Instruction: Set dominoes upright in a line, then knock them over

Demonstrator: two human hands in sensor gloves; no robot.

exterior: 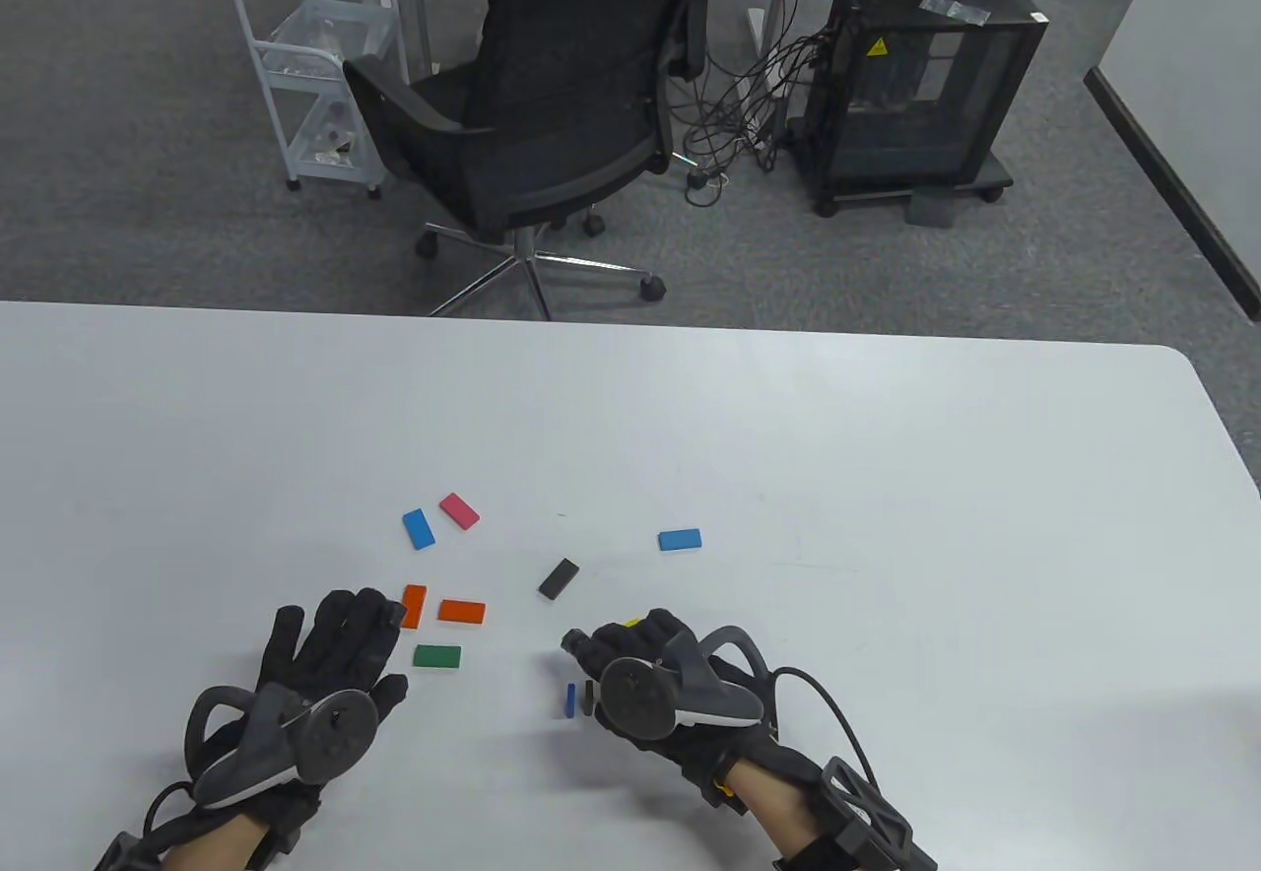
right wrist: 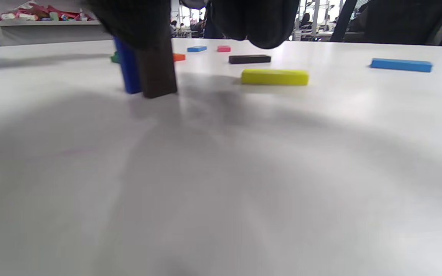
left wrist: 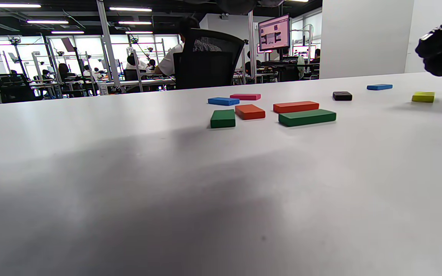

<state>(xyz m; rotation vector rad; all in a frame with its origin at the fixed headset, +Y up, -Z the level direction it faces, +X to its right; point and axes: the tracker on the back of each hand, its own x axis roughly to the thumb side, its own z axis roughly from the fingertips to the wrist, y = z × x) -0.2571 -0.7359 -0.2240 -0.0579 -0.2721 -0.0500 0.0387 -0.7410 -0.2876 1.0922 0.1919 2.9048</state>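
Table view high above, angled down over the tabletop (exterior: 887,477), both wrist views low, skimming its surface, close in, all sharing the flat black domino (exterior: 559,578).

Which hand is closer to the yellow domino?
The right hand. The yellow domino lies flat just past its fingertips, half hidden under them in the table view. The left hand rests far off to the left, by the orange dominoes.

We cannot see the top of the dark domino (right wrist: 156,73) under the right hand's fingers (right wrist: 132,19); their grip stays unclear.
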